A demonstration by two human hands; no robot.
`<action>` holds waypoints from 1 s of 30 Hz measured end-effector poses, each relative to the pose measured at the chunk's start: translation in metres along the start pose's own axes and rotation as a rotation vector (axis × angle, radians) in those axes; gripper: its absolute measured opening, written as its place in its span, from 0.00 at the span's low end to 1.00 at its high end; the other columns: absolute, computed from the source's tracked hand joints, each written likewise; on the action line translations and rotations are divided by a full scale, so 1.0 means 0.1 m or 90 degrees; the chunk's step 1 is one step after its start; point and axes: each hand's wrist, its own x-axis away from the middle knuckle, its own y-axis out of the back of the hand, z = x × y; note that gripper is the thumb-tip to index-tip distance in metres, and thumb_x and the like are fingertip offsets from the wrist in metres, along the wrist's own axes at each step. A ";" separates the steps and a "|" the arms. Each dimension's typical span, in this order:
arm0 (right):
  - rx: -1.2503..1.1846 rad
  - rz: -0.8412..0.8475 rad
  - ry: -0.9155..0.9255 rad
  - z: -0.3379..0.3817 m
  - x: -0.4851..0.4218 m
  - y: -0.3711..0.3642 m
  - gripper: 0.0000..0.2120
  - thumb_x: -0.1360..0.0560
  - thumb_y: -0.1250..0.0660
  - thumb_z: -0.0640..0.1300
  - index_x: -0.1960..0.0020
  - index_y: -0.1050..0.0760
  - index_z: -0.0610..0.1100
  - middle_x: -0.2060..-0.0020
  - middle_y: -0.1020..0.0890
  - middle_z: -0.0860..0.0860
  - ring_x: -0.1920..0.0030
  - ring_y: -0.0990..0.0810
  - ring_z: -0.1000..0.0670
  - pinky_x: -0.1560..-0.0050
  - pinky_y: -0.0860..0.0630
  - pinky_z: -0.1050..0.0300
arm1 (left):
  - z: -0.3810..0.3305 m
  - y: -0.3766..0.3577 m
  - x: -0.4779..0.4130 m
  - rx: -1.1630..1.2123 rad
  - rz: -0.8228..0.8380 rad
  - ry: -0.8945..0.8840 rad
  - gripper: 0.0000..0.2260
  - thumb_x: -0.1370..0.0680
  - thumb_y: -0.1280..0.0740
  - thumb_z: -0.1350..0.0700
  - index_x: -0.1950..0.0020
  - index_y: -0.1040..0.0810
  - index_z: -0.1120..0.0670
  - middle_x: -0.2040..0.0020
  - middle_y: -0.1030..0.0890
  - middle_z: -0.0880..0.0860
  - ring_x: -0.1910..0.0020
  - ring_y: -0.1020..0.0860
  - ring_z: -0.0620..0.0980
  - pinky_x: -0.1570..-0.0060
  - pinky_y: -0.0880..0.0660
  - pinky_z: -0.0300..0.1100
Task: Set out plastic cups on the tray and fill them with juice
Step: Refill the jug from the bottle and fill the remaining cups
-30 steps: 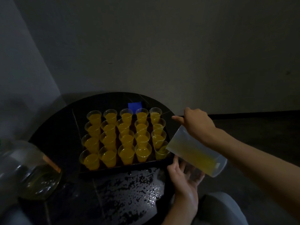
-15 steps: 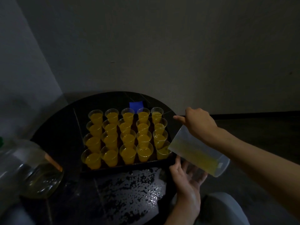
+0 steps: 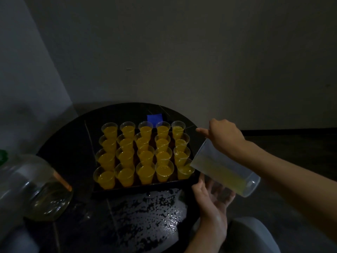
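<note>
Dim, underexposed view with low contrast.
Light source is out of view. Glare speckles the wet counter (image 3: pixel 156 207); juice (image 3: pixel 145 170) glows yellow. The wall (image 3: pixel 182 52) is in grey shadow. The jar (image 3: pixel 36 189) at the left edge is blurred and stretched by the lens.

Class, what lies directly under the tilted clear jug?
The left hand, palm up with fingers spread, sits below the jug, beside the tray. The fingertips are blurred through the jug's wall, so contact cannot be told.

Right hand (image 3: pixel 225 138) tips jug (image 3: pixel 220 168) over corner cup (image 3: pixel 182 172), left hand (image 3: pixel 212 199) open beneath
</note>
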 end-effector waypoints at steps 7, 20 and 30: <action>0.003 0.004 0.002 0.03 0.03 -0.02 0.22 0.20 0.42 0.63 0.53 0.34 0.43 0.66 0.30 0.49 0.69 0.31 0.52 0.72 0.39 0.59 | 0.01 0.03 0.00 -0.007 0.006 0.004 0.22 0.17 0.50 0.42 0.33 0.22 0.47 0.38 0.19 0.57 0.40 0.21 0.61 0.38 0.25 0.63; 0.027 0.002 0.010 0.06 -0.07 0.08 0.22 0.20 0.41 0.62 0.58 0.34 0.43 0.67 0.28 0.49 0.69 0.30 0.52 0.73 0.39 0.59 | -0.01 -0.01 -0.05 0.013 0.041 0.004 0.22 0.18 0.48 0.42 0.32 0.22 0.47 0.37 0.19 0.57 0.39 0.21 0.61 0.40 0.23 0.62; 0.033 0.027 0.003 0.10 -0.14 0.02 0.24 0.21 0.41 0.63 0.61 0.33 0.43 0.68 0.27 0.48 0.71 0.29 0.52 0.73 0.37 0.60 | -0.01 -0.01 -0.08 0.016 0.039 0.010 0.22 0.18 0.48 0.42 0.34 0.22 0.47 0.37 0.19 0.56 0.37 0.22 0.61 0.38 0.25 0.63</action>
